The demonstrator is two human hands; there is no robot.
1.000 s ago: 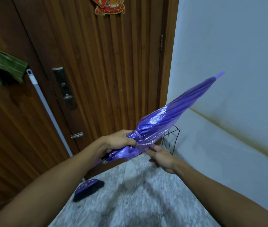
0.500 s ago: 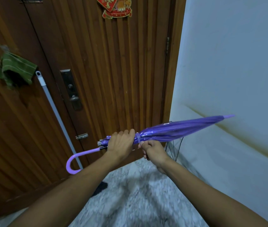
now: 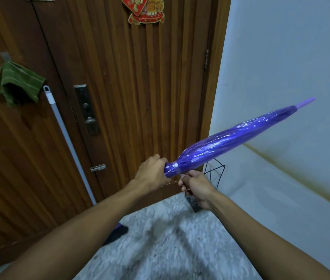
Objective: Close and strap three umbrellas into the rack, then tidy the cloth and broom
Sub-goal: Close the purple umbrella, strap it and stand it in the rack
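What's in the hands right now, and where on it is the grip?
The closed purple umbrella. The left hand grips it at the handle end, just below the strapped canopy; the right hand is under the strap area, contact unclear.

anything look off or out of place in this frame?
Two things. A brownish stain streaks diagonally across the white wall at right, like a water mark. The green cloth hangs bunched and crooked on the door. The purple umbrella looks neatly furled.
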